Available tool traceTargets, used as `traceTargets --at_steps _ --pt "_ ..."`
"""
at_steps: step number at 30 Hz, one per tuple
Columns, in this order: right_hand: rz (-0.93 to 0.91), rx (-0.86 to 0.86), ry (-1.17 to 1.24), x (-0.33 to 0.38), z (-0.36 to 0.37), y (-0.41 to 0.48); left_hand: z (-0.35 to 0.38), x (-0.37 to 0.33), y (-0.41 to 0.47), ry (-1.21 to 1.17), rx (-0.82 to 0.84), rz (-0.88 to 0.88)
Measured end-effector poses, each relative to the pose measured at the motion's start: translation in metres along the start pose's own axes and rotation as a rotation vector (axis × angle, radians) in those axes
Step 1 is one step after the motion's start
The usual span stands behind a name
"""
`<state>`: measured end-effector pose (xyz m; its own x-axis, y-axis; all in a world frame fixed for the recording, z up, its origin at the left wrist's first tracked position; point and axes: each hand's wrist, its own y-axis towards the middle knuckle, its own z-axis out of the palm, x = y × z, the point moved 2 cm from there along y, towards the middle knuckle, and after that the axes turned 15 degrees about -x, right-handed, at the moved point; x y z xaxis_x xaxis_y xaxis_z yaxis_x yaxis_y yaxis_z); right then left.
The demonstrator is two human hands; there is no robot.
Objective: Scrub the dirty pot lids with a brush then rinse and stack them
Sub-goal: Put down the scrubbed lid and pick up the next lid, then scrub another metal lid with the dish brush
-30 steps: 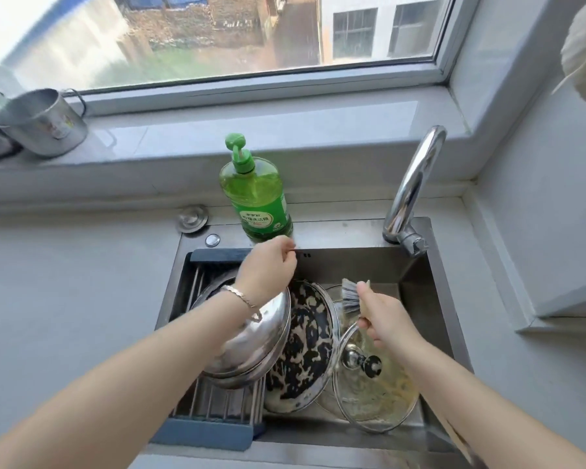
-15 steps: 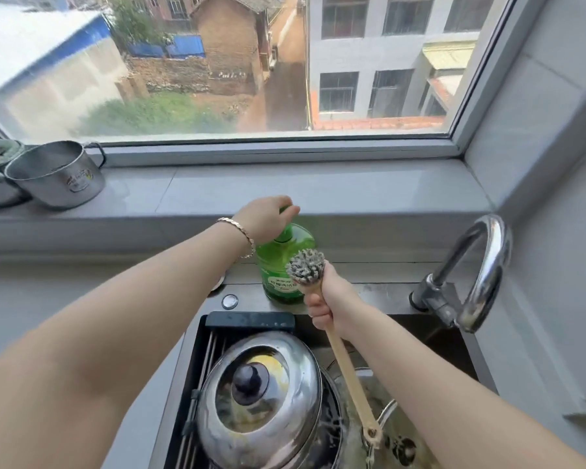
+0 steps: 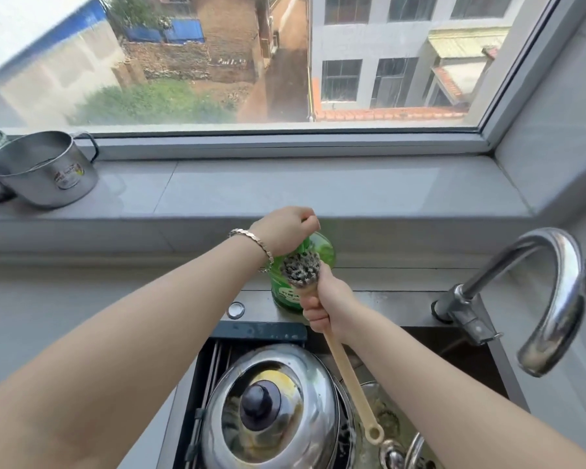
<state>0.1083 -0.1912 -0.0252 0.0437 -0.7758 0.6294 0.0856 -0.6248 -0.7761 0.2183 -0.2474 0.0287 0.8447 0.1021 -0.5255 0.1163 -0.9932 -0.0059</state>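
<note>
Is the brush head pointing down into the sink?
No, the right hand holds the brush bristles-up by the green bottle under the left hand.

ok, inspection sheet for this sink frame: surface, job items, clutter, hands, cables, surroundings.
Surface: steel sink, dark rack across its left side.
Job's things: domed steel lid on the rack; glass lid partly in view at its right; brush held bristles-up in front of the soap bottle.
Clutter: metal pot on the windowsill.
Hands: left hand curled over the bottle's pump; right hand grips the brush handle.
Cables: nothing seen.
Surroundings: faucet at right, window ahead.
</note>
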Motion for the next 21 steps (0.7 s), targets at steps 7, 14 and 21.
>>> traceTargets --at_steps 7,14,21 --pt "0.011 0.030 0.023 0.002 0.002 -0.003 -0.005 -0.007 0.002 0.005 -0.008 0.007" --pt "-0.053 0.004 -0.099 -0.011 -0.007 -0.022 -0.004 -0.007 -0.006 0.000 -0.024 -0.023" --pt "-0.183 -0.097 -0.595 -0.080 -0.036 -0.041 0.032 0.031 -0.098 -0.434 -0.374 -0.375"
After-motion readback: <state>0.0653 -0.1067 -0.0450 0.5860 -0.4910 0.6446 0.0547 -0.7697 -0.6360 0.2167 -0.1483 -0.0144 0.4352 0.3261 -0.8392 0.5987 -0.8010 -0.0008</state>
